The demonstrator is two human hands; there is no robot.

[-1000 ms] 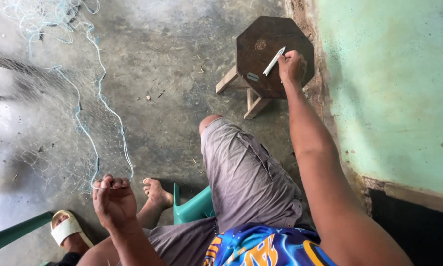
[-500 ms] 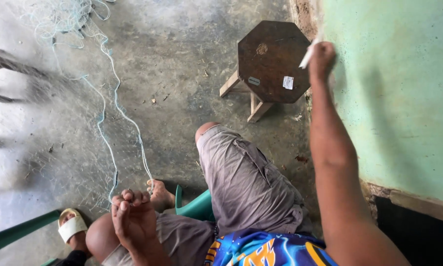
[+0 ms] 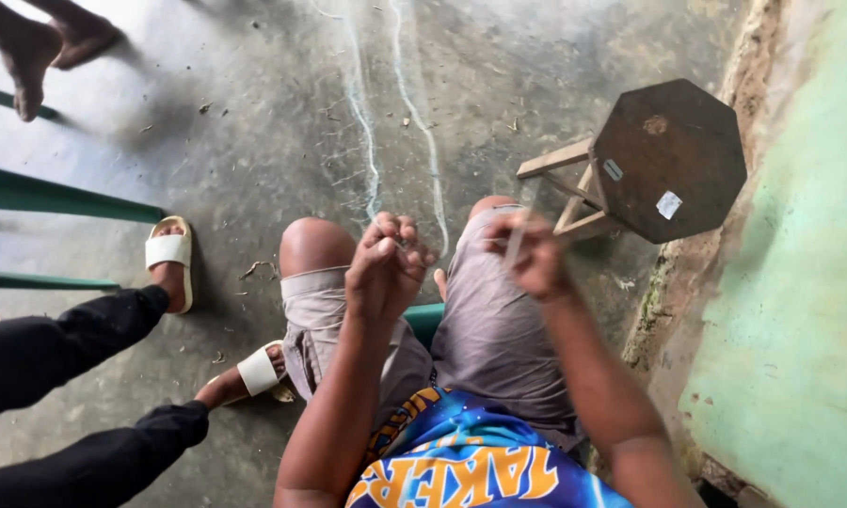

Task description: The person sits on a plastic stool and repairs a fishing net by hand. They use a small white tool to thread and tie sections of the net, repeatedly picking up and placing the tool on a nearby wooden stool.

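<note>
Fingers point(image 3: 393, 246) pinch net strands point(image 3: 400, 113) running straight ahead

left hand point(image 3: 386, 263) fisted, right hand point(image 3: 529, 254) pinching (blurred)

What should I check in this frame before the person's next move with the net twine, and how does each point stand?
1. Left hand pinching the net twine: ok, the grip is closed where the strands end.
2. Right hand holding the pale needle-like tool: ok, though blurred.
3. Twine running free across the floor: ok, two strands lead straight away from the knees.
4. Knot between the hands: cannot tell, too blurred.
5. Wooden stool apart from both hands: ok.
6. Neighbour's sandalled feet off the twine: ok.
</note>
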